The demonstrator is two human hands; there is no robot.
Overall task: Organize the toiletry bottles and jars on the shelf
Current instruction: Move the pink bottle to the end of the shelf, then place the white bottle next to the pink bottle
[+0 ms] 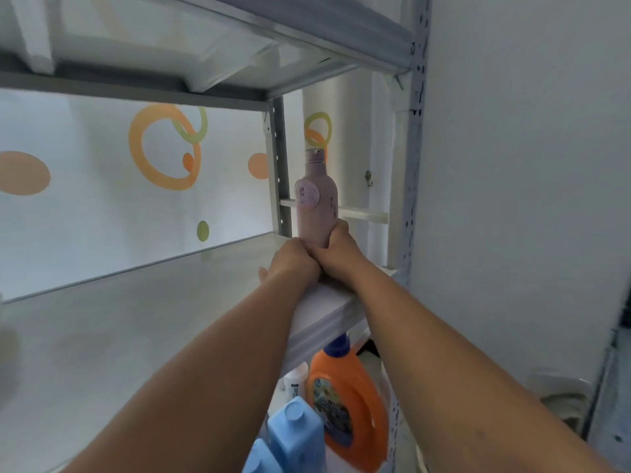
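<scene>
We judge the task barely begun: the pink bottle (316,199) is the only container we can see on this shelf (136,319). It stands upright at the far right end, close to the rear metal post. Our right hand (336,247) is wrapped around its lower part, thumb up the side. Our left hand (293,261) is pressed against the right one at the bottle's base. Its fingers are hidden behind its back, so we cannot tell whether it grips the bottle or only steadies it. Whether the base is fully set down is also hard to say, as the hands cover it. The rest looks still to be sorted. On the level below sit an orange detergent jug (345,404) with a blue cap, two light blue bottles (295,435) and a small white bottle (295,380), crowded together. All the containers are opaque and capped, so their fill is not visible.
</scene>
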